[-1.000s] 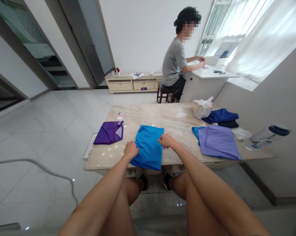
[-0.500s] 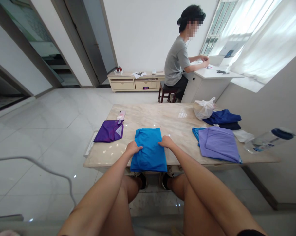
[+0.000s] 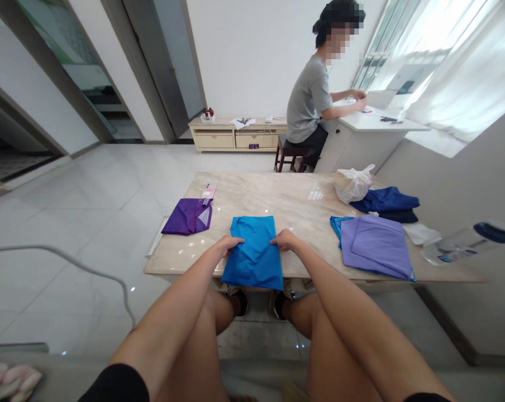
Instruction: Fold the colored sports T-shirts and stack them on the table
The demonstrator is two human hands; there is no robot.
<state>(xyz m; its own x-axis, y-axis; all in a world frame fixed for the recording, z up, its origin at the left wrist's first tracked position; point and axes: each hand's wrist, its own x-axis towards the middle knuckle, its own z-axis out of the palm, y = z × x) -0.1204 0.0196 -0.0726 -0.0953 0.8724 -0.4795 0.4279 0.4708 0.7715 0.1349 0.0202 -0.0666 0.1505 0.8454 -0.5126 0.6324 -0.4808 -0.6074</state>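
Observation:
A folded blue cloth, likely a garment, lies at the front edge of the marble-topped table, its near end hanging slightly over. My left hand grips its left side, thumb on top and fingers curled underneath. On the opposite side my right hand pinches the right edge the same way. To the left rests a folded purple cloth. A folded lavender cloth lies to the right, on top of a blue patterned one.
A pale phone is behind the purple cloth. Toward the right are a white plastic bag, dark blue clothes and a clear bottle. A person in a grey shirt sits at a white desk beyond the table.
Both hands keep hold of the blue cloth's sides; its surface has wrinkled a little more and its near edge sits slightly higher. The view has shifted slightly.

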